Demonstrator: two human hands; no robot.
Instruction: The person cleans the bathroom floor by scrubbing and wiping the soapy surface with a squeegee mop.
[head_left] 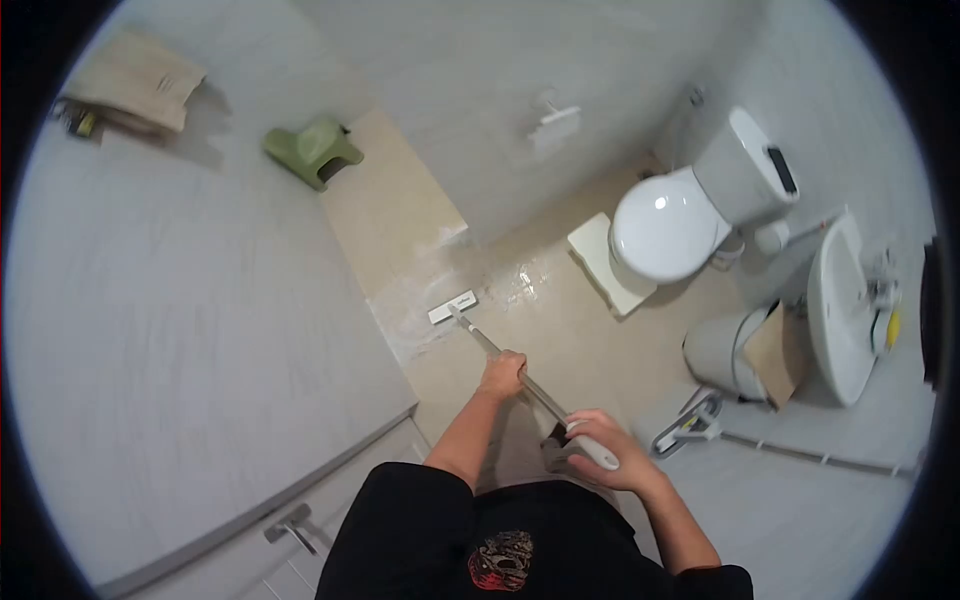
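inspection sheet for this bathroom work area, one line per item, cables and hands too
Surface: beige floor with shiny, wet-looking patches right of the mop head
Job's things: long grey mop pole with a flat, white rectangular mop head on the floor
Clutter: green plastic stool and grey bin by the walls
Hands: left hand closed around the pole; right hand at its white grip, firmness unclear
Cables: nothing seen
Surroundings: white toilet, white washbasin, pale grey walls

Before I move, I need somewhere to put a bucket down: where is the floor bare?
Bare floor shows between the green stool and mop head, and between the cream slab and gray bin. It is crowded around the toilet, bin and sink.
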